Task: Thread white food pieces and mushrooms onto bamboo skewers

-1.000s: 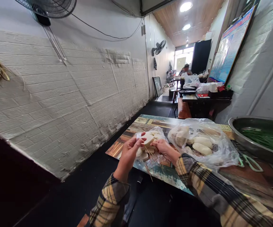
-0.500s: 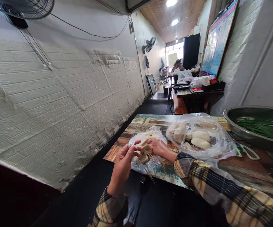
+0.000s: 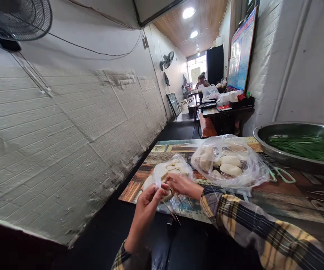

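My left hand (image 3: 147, 202) pinches a gathered edge of a clear plastic bag (image 3: 158, 174) at the near left of the table. In the bag lie several pale, smooth pieces that look like dough or steamed buns (image 3: 175, 165). My right hand (image 3: 182, 184) is beside the left one, fingers bent and closed over the bag's near side; what they grip is hidden. Thin wooden skewers (image 3: 173, 213) stick out below both hands towards the table edge. Right of my hands, a second open plastic bag (image 3: 248, 180) holds more pale pieces (image 3: 230, 170).
A large metal basin (image 3: 259, 144) with long green leaves (image 3: 299, 146) stands at the right. Pale green-handled scissors (image 3: 285, 175) lie before it. More skewers (image 3: 323, 197) are at the right edge. Farther off are a table with bags (image 3: 209, 92), a bench (image 3: 207, 125) and a seated person (image 3: 202, 80).
My left hand now pulls up a gathered edge of the bag, which covers more of the pale pieces. Both hands have come slightly nearer. The whole view has shifted a little.
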Available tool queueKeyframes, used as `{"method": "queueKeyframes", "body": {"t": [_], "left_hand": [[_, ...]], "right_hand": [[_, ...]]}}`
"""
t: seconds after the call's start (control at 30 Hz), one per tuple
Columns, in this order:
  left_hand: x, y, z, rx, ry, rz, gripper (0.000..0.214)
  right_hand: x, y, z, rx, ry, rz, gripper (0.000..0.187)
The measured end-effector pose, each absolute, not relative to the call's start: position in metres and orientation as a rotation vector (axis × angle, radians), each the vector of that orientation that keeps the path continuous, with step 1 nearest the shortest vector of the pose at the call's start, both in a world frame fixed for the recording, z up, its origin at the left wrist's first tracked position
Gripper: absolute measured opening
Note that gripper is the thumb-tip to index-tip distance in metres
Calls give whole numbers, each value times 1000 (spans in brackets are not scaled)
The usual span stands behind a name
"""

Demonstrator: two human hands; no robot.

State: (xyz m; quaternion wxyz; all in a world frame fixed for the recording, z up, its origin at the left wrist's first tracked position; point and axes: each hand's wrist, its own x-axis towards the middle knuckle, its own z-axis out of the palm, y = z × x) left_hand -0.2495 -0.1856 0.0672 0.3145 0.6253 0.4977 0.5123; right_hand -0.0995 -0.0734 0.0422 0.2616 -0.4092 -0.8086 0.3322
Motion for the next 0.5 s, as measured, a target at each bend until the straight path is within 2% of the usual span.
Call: {"method": "queueKeyframes", "body": {"t": [0.23,0.4,0.43,0.5], "left_hand": [[-264,-189,61,1828,1728,1738,20],[-261,-187,64,1703,1562,1770,22],[-261,-188,64,1624,1473,1762,23],[-260,-188,62,1446,1310,1759,24]], "right_hand": [[-55,-28,49,-1425,-2052,522,28],[-69,-19,33,-1469,-2010,403,56],[-72,-17,31,-1475,-1998,397,56],[-75,-12,29,-1459,-1998,416,43]]}}
